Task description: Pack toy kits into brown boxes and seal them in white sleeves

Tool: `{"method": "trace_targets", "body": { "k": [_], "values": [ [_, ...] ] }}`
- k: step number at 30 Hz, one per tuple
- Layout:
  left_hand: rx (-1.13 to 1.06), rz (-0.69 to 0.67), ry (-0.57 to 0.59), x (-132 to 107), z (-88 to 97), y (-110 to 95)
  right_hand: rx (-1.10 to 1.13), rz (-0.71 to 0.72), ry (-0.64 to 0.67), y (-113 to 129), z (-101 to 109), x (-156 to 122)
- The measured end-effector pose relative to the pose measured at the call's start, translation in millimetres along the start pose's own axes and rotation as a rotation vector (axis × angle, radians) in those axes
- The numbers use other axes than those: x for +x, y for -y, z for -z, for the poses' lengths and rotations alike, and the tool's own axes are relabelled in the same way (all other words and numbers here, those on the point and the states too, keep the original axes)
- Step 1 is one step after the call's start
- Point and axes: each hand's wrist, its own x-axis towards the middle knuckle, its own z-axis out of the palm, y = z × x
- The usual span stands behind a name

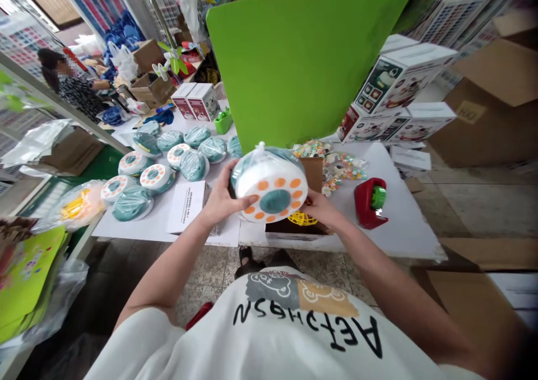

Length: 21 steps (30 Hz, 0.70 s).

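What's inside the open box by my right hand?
A yellow lattice piece shows inside the open box. The wrapped round item and your right hand cover part of the interior; anything hidden there can't be seen.

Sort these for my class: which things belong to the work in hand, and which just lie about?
Likely work: held round piece; similar bagged pieces; open box; yellow ball.

Probably lying about: white bag; lime-green sheets; large carton.

Round toy (273, 195) looks like smooth plastic under clear, crinkly, kinda shiny film (264, 158). Tape dispenser (362, 206) is glossy red plastic — meanwhile the big carton (483, 130) is just matt brown cardboard, and the green board (294, 60) looks smooth.
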Motion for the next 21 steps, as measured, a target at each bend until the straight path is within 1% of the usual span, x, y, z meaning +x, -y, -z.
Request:
{"method": "trace_targets", "body": {
  "k": [2,4,6,7,9,12,13,14,16,18,19,20,21],
  "values": [
    [0.129,-0.102,0.081,9,-18.9,-8,0.172,0.017,-0.146,0,32,-31],
    [0.221,-0.174,0.176,17,-39.7,-13,0.375,-0.009,-0.339,-6,65,-62],
    [0.310,-0.206,0.272,22,-62.7,-13,0.607,-0.030,-0.504,-17,92,-86],
    [0.363,-0.215,0.320,23,-74.6,-11,0.690,-0.039,-0.571,-25,102,-94],
    [0.502,-0.235,0.408,23,-97.5,-5,0.781,-0.075,-0.672,-41,113,-100],
    [0.712,-0.259,0.512,21,-124.3,7,0.872,-0.163,-0.760,-62,113,-93],
    [0.762,-0.260,0.536,21,-130.4,11,0.908,-0.156,-0.810,-66,112,-89],
    [0.801,-0.254,0.554,20,-135.3,15,0.939,-0.117,-0.877,-69,112,-86],
    [0.859,-0.231,0.584,19,-142.4,22,0.953,0.030,-1.025,-73,114,-80],
    [0.898,-0.199,0.615,18,-148.5,29,0.852,0.147,-1.108,-77,120,-75],
    [0.909,-0.187,0.635,17,-151.9,34,0.739,0.152,-1.098,-81,121,-72],
    [0.915,-0.179,0.652,17,-155.5,38,0.579,0.122,-1.036,-86,121,-68],
    [0.918,-0.173,0.663,17,-159.3,43,0.381,0.064,-0.926,-93,118,-62]
  ]
}}
